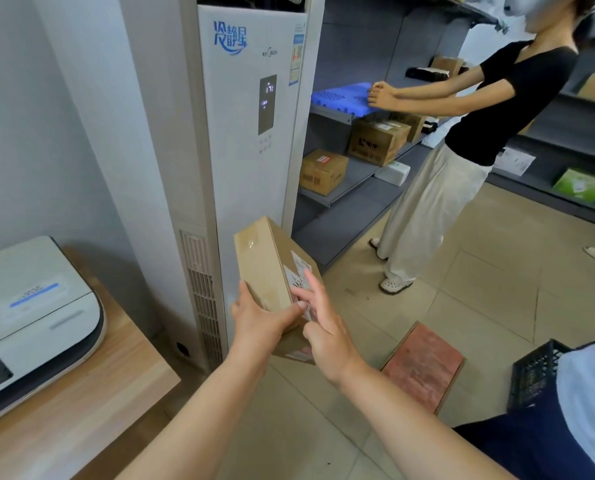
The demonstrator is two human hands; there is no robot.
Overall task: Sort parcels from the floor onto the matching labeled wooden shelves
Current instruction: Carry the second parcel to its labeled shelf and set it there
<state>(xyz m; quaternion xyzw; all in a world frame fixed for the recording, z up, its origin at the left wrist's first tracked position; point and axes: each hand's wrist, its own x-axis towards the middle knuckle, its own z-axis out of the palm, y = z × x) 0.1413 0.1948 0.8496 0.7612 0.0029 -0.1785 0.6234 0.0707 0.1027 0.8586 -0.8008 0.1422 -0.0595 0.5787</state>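
Observation:
A brown cardboard parcel with a white shipping label is held up in front of me, tilted on its edge. My left hand grips its lower near corner from the left, thumb across the front. My right hand lies against the labelled side with fingers straight and spread over the label. Grey shelves stand behind and to the right, carrying several cardboard boxes.
A tall white floor air conditioner stands right behind the parcel. A wooden counter with a white machine is at left. Another person handles a blue tray at the shelves. A reddish board and a dark crate lie on the tiled floor.

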